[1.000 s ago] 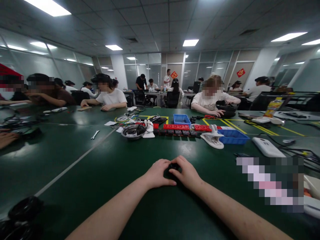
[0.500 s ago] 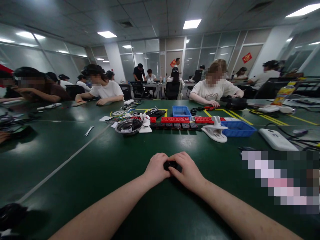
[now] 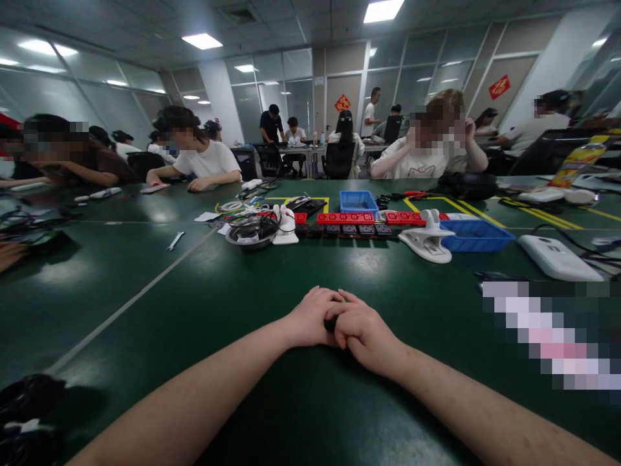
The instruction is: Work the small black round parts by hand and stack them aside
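Note:
A small black object shows between my two hands, low over the green table; most of it is hidden by fingers. My left hand is closed round its left side. From the right, my right hand has its fingers curled over the same object, touching the left hand. Beyond the hands lie a red socket strip, a black socket strip and a white clamp-like part.
Behind are a metal bowl of cables, a small blue bin and a larger blue bin. A wrench lies left; a white box lies right. People sit across the table.
My right hand's fingers have curled further over the black object, hiding more of it. The view has tilted down slightly. The person across the table has raised both hands toward the head.

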`<state>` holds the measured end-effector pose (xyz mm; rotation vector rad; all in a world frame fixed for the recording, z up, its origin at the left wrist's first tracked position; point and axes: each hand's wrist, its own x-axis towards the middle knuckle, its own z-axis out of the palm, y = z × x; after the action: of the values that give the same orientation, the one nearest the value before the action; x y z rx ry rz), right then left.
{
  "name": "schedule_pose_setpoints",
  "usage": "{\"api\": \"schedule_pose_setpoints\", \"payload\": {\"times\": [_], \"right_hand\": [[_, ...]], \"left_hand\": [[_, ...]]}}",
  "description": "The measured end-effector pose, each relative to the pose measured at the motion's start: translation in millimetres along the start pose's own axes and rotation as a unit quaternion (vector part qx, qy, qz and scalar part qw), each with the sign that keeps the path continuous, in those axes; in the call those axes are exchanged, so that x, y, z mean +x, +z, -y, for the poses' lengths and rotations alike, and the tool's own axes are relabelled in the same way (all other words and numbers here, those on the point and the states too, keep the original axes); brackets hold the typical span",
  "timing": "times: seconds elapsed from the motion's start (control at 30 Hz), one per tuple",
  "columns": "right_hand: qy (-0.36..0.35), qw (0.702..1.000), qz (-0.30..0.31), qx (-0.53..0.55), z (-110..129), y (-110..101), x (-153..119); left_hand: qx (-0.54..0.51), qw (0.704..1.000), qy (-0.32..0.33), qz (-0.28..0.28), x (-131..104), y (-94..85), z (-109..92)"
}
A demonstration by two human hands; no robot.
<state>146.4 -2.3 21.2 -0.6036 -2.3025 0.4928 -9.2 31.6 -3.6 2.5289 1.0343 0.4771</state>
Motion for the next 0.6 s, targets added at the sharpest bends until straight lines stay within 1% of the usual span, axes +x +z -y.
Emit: {"api": "schedule_pose_setpoints", "payload": {"times": [0.07, 0.13, 0.2, 0.27, 0.33, 0.37, 0.43, 0.47, 0.53, 0.6], "right_hand": [[-0.017, 1.0, -0.02, -0.012, 2, 0, -3], [-0.032, 0.997, -0.058, -0.026, 3, -3, -5], [-0.017, 0.993, -0.103, -0.049, 1, -7, -5], [0.041, 0.986, -0.143, -0.074, -7, -8, -5], [0.127, 0.974, -0.172, -0.077, -18, -7, -5], [0.171, 0.966, -0.182, -0.061, -25, -5, -5], [0.23, 0.954, -0.192, -0.016, -35, -2, -5], [0.243, 0.951, -0.189, 0.002, -38, -1, -5], [0.246, 0.953, -0.175, 0.017, -39, -1, -5], [0.236, 0.958, -0.159, 0.016, -35, -3, -4]], "left_hand": [[-0.004, 1.0, 0.001, -0.005, 0, 1.1, 0], [-0.007, 1.0, -0.001, -0.009, 0, 0.9, -1], [-0.011, 1.0, -0.012, -0.018, -1, -0.3, -3], [-0.008, 0.999, -0.026, -0.03, -1, -1.7, -6], [0.006, 0.997, -0.051, -0.051, -2, -2.6, -9], [0.015, 0.996, -0.066, -0.061, -3, -2.8, -10], [0.03, 0.992, -0.095, -0.078, -3, -2.6, -12], [0.036, 0.991, -0.104, -0.08, -4, -2.2, -13], [0.045, 0.99, -0.11, -0.079, -4, -1.1, -15], [0.051, 0.99, -0.106, -0.078, -5, 0.2, -17]]}}
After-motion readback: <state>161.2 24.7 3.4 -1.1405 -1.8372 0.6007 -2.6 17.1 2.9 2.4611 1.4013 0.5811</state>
